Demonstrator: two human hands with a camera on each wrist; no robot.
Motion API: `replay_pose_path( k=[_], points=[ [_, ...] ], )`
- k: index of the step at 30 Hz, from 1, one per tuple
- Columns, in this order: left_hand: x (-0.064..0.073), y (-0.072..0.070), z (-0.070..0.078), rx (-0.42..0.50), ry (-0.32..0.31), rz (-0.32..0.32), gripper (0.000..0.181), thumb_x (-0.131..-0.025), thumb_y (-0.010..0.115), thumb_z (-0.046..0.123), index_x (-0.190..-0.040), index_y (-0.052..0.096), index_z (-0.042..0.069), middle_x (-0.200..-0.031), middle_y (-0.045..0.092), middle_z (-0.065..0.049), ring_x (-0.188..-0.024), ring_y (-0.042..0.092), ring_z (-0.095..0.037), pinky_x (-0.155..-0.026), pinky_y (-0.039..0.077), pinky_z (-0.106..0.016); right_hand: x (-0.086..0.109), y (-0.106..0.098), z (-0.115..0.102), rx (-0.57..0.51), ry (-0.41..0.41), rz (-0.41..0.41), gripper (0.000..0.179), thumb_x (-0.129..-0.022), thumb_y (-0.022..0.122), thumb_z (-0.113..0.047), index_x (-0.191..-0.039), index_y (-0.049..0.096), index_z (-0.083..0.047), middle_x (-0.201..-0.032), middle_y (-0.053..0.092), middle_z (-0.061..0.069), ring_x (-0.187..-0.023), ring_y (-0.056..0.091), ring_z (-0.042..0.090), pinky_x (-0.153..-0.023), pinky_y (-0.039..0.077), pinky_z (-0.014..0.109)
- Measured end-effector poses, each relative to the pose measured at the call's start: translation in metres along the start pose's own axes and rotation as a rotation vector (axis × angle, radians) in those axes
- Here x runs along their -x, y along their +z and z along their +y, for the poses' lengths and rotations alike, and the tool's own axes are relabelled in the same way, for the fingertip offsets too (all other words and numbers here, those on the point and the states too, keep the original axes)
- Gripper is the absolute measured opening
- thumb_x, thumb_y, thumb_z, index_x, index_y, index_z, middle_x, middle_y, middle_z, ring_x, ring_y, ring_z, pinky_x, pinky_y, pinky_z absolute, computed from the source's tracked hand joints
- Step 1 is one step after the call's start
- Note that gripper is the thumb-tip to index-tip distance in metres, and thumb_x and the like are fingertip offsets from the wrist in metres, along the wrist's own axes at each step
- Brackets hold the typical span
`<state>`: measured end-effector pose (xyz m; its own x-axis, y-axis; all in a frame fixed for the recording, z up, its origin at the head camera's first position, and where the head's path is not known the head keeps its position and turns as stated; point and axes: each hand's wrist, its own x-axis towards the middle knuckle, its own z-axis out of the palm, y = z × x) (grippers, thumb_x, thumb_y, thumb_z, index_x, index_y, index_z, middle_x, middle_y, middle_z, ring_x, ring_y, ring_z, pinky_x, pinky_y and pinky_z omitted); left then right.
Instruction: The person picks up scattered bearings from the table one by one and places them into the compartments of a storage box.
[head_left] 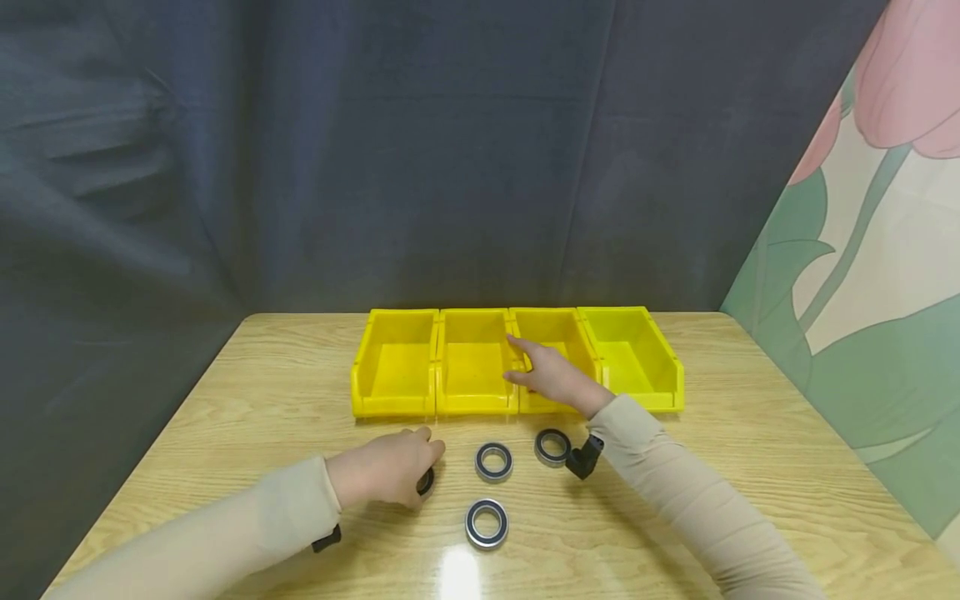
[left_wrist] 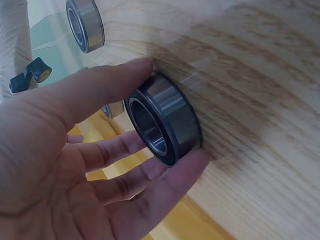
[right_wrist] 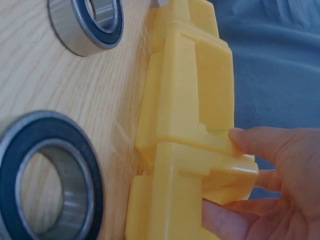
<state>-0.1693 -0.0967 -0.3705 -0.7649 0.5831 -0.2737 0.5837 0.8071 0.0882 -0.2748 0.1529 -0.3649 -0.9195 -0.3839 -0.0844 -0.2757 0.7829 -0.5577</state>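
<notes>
My left hand (head_left: 393,467) pinches a ball bearing (left_wrist: 172,117) between thumb and fingertips, low over the wooden table. That bearing has a shiny steel outer ring and a dark face; in the left wrist view it is tilted on edge. My right hand (head_left: 551,372) reaches over the third yellow bin (head_left: 553,323) from the left, its thumb at the wall beside the second bin (head_left: 476,379). Thumb and forefinger stand apart, with no bearing visible between them. Other fingers (right_wrist: 227,220) dip inside the third bin, partly hidden by its wall.
Three more bearings lie flat on the table: one near the front (head_left: 487,524), one behind it (head_left: 493,462), one by the right sleeve (head_left: 552,447). A leftmost bin (head_left: 393,406) and a rightmost, lighter bin (head_left: 645,400) complete the row. Behind stands a dark curtain (head_left: 450,167).
</notes>
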Motion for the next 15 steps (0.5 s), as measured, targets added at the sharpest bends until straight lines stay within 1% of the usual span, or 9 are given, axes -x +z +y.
replay_pose_path(
  k=[2,8,11,14,15],
  points=[
    [-0.0001,0.0001,-0.0003,0.003,0.004,0.004,0.057,-0.066,0.087,0.020,-0.115,0.061,0.006,-0.102,0.059,-0.010,-0.077,0.055,-0.015,-0.063,0.050,-0.026,-0.0003,-0.0003,0.0000,0.009,-0.004,0.002,0.073,-0.096,0.061,-0.029,-0.154,0.022,-0.010,-0.151,0.037,0.020,-0.063,0.059,0.013,-0.084,0.048,0.035],
    [-0.0012,0.0007,-0.0024,0.010,0.011,0.012,0.054,-0.066,0.086,0.019,-0.113,0.062,0.008,-0.099,0.059,-0.008,-0.074,0.053,-0.014,-0.062,0.049,-0.026,-0.0014,-0.0003,0.0007,0.003,-0.013,0.001,0.073,-0.096,0.061,-0.028,-0.154,0.022,-0.008,-0.150,0.038,0.022,-0.064,0.060,0.012,-0.075,0.049,0.032],
    [-0.0020,0.0019,-0.0029,0.021,0.012,0.018,0.051,-0.064,0.087,0.020,-0.108,0.063,0.010,-0.097,0.059,-0.006,-0.074,0.052,-0.013,-0.062,0.049,-0.025,-0.0009,-0.0002,0.0005,-0.004,-0.005,0.002,0.073,-0.096,0.062,-0.027,-0.154,0.022,-0.009,-0.151,0.038,0.020,-0.063,0.059,0.013,-0.076,0.048,0.032],
    [-0.0022,0.0029,-0.0039,0.064,0.018,0.030,0.050,-0.061,0.089,0.019,-0.103,0.064,0.010,-0.097,0.060,-0.006,-0.072,0.052,-0.010,-0.062,0.049,-0.024,-0.0007,-0.0001,0.0004,-0.008,-0.008,0.000,0.073,-0.096,0.062,-0.027,-0.154,0.023,-0.008,-0.151,0.037,0.020,-0.060,0.057,0.014,-0.080,0.047,0.033],
    [-0.0021,0.0029,-0.0046,0.091,0.017,0.031,0.049,-0.061,0.089,0.019,-0.102,0.064,0.010,-0.102,0.062,-0.009,-0.070,0.052,-0.009,-0.061,0.049,-0.023,-0.0008,0.0001,0.0002,-0.013,-0.004,-0.001,0.073,-0.095,0.062,-0.028,-0.154,0.023,-0.009,-0.152,0.037,0.020,-0.059,0.056,0.014,-0.081,0.046,0.034]
  ],
)
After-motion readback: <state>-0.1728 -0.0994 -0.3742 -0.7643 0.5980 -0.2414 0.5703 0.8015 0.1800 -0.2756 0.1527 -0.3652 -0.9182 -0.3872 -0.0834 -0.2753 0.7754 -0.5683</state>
